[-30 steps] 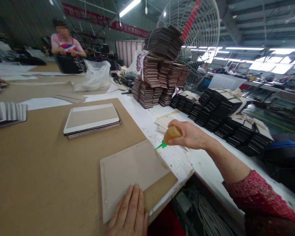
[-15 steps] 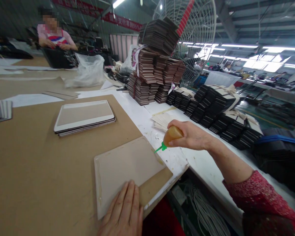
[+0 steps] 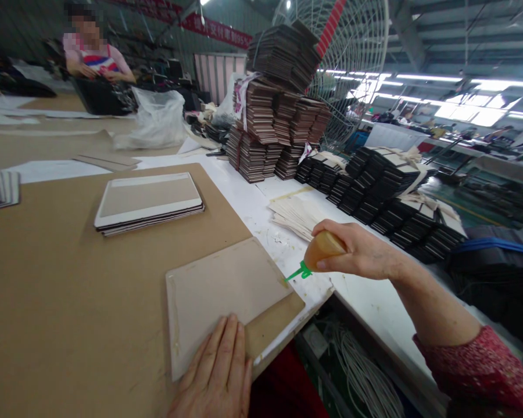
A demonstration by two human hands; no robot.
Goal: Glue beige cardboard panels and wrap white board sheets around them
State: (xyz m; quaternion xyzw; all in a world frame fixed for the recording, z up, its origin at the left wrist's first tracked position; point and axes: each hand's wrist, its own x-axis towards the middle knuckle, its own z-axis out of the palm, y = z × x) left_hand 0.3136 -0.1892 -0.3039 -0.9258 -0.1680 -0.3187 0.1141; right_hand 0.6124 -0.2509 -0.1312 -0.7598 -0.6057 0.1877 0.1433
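Note:
My left hand [image 3: 218,377] lies flat, fingers together, on the near edge of a pale rectangular board [image 3: 220,293] that rests on the brown cardboard sheet [image 3: 70,302]. My right hand [image 3: 357,252] grips a small amber glue bottle [image 3: 325,247] with a green nozzle [image 3: 300,271]. The nozzle points down-left at the board's right edge, just above it. A finished stack of white-edged boards [image 3: 148,200] sits farther back on the cardboard.
Tall piles of brown pieces [image 3: 279,116] and rows of black pieces [image 3: 387,191] stand on the white table [image 3: 366,302] at right, beside a pile of pale sheets [image 3: 294,215]. A large fan [image 3: 353,52] stands behind. Another person [image 3: 93,55] works at the far left.
My right hand with the bottle has drawn right and down along the board's right edge. My left hand stays on the board.

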